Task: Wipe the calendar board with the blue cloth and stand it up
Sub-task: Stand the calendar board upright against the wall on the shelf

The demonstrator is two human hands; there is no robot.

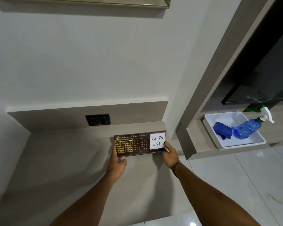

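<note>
Seen from above, two bare forearms reach forward over a beige counter [64,152] set into a white wall corner. Between the hands stands a dark brown calendar board [138,143], upright or nearly so, facing the viewer at the far right part of the counter. The left hand [117,162] grasps the board's left end, fingers behind it and thumb curled below its lower edge. The right hand [170,153] grasps the right end, thumb on the front beside a white panel reading "To Do List" [157,141]. The board's left part carries a gold grid, with month names along the top. A black wall socket [98,119] sits on the backsplash, far left of the board. Well apart to the right, on a separate shelf, a white tray [245,143] holds a crumpled blue cloth [223,130] and a blue spray bottle [247,128] lying tilted just beside the cloth.
</note>
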